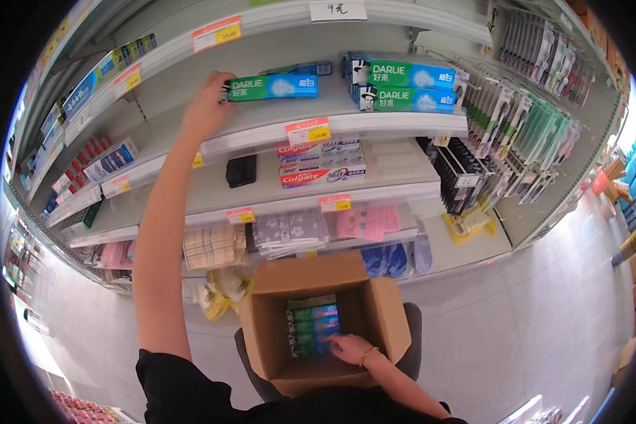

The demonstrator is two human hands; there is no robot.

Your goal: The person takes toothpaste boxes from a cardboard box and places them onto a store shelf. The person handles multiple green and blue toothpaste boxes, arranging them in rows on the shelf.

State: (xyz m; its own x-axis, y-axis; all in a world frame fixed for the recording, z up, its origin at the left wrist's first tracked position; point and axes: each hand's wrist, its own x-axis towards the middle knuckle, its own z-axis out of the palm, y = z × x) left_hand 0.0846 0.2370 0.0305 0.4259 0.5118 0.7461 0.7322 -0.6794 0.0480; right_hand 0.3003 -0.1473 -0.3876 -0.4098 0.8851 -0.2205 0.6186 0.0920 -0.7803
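My left hand [212,106] reaches up to a shelf and grips the left end of a green and blue Darlie toothpaste box [273,87]. Behind that box another toothpaste box [318,69] lies on the same shelf. To the right, Darlie boxes [413,99] are stacked. My right hand [350,350], with a bracelet at the wrist, is inside an open cardboard box [310,273], its fingers at several green and blue toothpaste boxes [314,326]. Whether it grips one cannot be told.
The carton rests on a dark chair [413,318]. On the shelf below are Colgate boxes [323,172] and a black phone-like object [241,170]. Folded towels [214,246] lie lower. Packaged toothbrushes [490,116] hang at the right; a yellow plastic bag [220,291] is left of the carton.
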